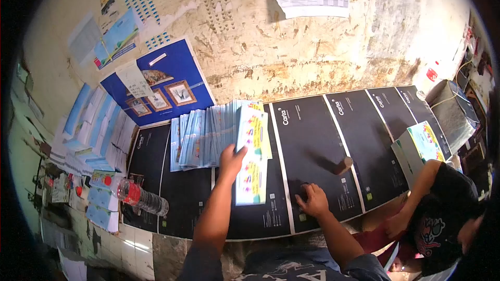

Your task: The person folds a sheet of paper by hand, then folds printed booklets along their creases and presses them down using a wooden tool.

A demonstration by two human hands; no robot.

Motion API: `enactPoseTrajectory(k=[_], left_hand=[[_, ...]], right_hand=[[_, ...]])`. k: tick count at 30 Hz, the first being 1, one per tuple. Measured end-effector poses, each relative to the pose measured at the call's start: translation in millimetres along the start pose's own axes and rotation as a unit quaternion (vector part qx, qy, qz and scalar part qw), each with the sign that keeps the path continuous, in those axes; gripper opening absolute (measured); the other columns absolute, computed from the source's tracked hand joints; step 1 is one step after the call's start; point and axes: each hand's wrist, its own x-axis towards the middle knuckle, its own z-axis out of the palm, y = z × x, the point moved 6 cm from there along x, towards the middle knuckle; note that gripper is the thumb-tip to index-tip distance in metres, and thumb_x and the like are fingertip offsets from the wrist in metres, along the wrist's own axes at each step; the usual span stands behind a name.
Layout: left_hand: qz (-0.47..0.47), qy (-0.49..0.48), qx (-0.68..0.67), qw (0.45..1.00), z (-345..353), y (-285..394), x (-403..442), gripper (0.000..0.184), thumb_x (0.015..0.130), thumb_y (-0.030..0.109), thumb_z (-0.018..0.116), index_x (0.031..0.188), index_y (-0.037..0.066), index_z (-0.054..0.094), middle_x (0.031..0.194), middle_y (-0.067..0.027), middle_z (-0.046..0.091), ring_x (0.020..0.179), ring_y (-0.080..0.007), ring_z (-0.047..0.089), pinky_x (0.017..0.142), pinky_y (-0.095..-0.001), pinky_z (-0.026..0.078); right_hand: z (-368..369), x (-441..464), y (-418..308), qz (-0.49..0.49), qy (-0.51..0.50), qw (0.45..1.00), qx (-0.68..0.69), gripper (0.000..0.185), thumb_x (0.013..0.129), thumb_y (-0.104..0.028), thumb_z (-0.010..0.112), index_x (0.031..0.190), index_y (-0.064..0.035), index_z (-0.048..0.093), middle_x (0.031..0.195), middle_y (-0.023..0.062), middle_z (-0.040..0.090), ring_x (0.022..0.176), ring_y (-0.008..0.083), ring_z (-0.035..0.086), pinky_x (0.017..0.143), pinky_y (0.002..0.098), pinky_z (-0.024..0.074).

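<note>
My left hand point(232, 164) is closed on the edge of a long, white printed booklet point(251, 177) with yellow, pink and green pictures. The booklet lies over the right end of a row of light-blue booklets point(200, 138) standing packed together on the black table covering. My right hand point(314, 201) rests low over the table's near side, its thumb and fingers apart, with nothing visible held in it. Beyond it, to the right, a small brown cylinder-like piece point(342, 166) stands on the table and casts a shadow.
High stacks of booklets point(99, 125) and a lying plastic bottle point(143, 198) are at the left. A blue picture board point(161, 86) leans on the wall. On the right, a co-worker in a black shirt point(442, 213) sits by another booklet stack point(419, 148).
</note>
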Motion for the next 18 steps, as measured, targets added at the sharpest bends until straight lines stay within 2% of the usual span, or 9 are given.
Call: enactPoseTrajectory(k=[1, 2, 3, 5, 9, 11, 13, 15, 18], left_hand=[[-0.005, -0.005, 0.003, 1.0, -2.0, 6.3, -9.3, 0.034, 0.088, 0.02, 0.073, 0.11, -0.006, 0.068, 0.105, -0.0211, 0.072, 0.1, -0.0255, 0.07, 0.084, -0.0374, 0.052], [-0.036, 0.003, 0.036, 0.999, 3.5, 18.8, -0.2, 0.031, 0.089, 0.02, 0.072, 0.104, -0.006, 0.069, 0.097, -0.0191, 0.073, 0.09, -0.0266, 0.071, 0.075, -0.0378, 0.053], [-0.006, 0.011, 0.042, 0.999, 12.0, 38.9, 76.6, 0.031, 0.089, 0.02, 0.072, 0.104, -0.006, 0.069, 0.097, -0.0191, 0.073, 0.09, -0.0266, 0.071, 0.075, -0.0378, 0.053], [-0.055, 0.065, 0.056, 0.995, 36.8, -5.3, 127.6, 0.047, 0.083, 0.036, 0.075, 0.099, -0.008, 0.069, 0.1, -0.0272, 0.071, 0.098, -0.0411, 0.069, 0.086, -0.0445, 0.053], [-0.109, 0.085, 0.155, 0.978, 46.9, -39.0, 161.2, 0.06, 0.081, 0.043, 0.076, 0.107, -0.01, 0.065, 0.104, -0.0294, 0.069, 0.1, -0.0426, 0.068, 0.09, -0.0461, 0.052], [-0.101, 0.117, 0.18, 0.971, 52.0, -46.5, 158.8, 0.076, 0.082, 0.047, 0.075, 0.124, -0.013, 0.055, 0.121, -0.0327, 0.062, 0.115, -0.0444, 0.061, 0.099, -0.0463, 0.049], [-0.076, 0.116, 0.178, 0.974, 53.7, -27.1, 147.1, 0.094, 0.085, 0.05, 0.071, 0.146, -0.01, 0.034, 0.152, -0.0314, 0.034, 0.142, -0.0449, 0.033, 0.116, -0.0479, 0.032], [-0.015, 0.124, 0.351, 0.928, 58.7, 2.9, 126.0, 0.093, 0.088, 0.056, 0.066, 0.151, -0.004, 0.032, 0.158, -0.0284, 0.026, 0.149, -0.041, 0.023, 0.119, -0.0526, 0.024], [0.014, -0.011, 0.426, 0.905, 79.2, -4.7, 115.0, 0.096, 0.091, 0.067, 0.052, 0.156, 0.002, 0.025, 0.164, -0.0254, 0.011, 0.154, -0.0373, 0.008, 0.121, -0.0572, 0.011]], right_hand=[[3.7, -16.4, -1.5, 0.009, 0.002, 0.999, 0.032, 0.042, 0.08, -0.028, 0.078, 0.11, -0.0037, 0.062, 0.1, 0.016, 0.063, 0.095, 0.034, 0.063, 0.085, 0.0453, 0.0501], [5.3, -28.3, -0.6, 0.017, 0.007, 0.998, 0.06, 0.038, 0.08, -0.025, 0.077, 0.108, -0.002, 0.064, 0.097, 0.0174, 0.064, 0.091, 0.036, 0.064, 0.081, 0.0462, 0.0514], [12.5, 25.6, 14.3, 0.006, 0.036, 0.997, 0.064, 0.038, 0.08, -0.025, 0.077, 0.108, -0.002, 0.064, 0.097, 0.0174, 0.064, 0.091, 0.036, 0.064, 0.081, 0.0462, 0.0514], [-1.5, 15.4, 9.8, -0.007, 0.042, 0.997, 0.067, 0.034, 0.081, -0.023, 0.076, 0.104, -0.0013, 0.064, 0.095, 0.0169, 0.064, 0.089, 0.0368, 0.063, 0.079, 0.0458, 0.0517], [-9.4, 17.2, 8.1, -0.006, 0.042, 0.996, 0.076, 0.03, 0.079, -0.019, 0.077, 0.1, -0.0012, 0.065, 0.094, 0.0155, 0.064, 0.089, 0.0351, 0.064, 0.079, 0.0444, 0.0516], [-8.8, 19.4, 8.8, 0.0, 0.042, 0.996, 0.08, 0.029, 0.078, -0.018, 0.078, 0.098, -0.0018, 0.065, 0.094, 0.015, 0.064, 0.088, 0.0346, 0.064, 0.079, 0.044, 0.0513], [-14.5, 20.5, 8.5, -0.003, 0.035, 0.996, 0.078, 0.027, 0.078, -0.017, 0.078, 0.097, -0.0024, 0.065, 0.093, 0.0144, 0.064, 0.088, 0.034, 0.063, 0.078, 0.0436, 0.0511], [-17.9, 22.8, 2.9, -0.01, 0.04, 0.996, 0.082, 0.024, 0.078, -0.017, 0.077, 0.094, -0.003, 0.065, 0.093, 0.0134, 0.063, 0.087, 0.0336, 0.063, 0.077, 0.0436, 0.0502], [-13.0, 24.4, 4.3, -0.004, 0.031, 0.996, 0.084, 0.023, 0.079, -0.016, 0.076, 0.094, -0.0033, 0.065, 0.092, 0.013, 0.063, 0.086, 0.0334, 0.063, 0.076, 0.0441, 0.0498]])
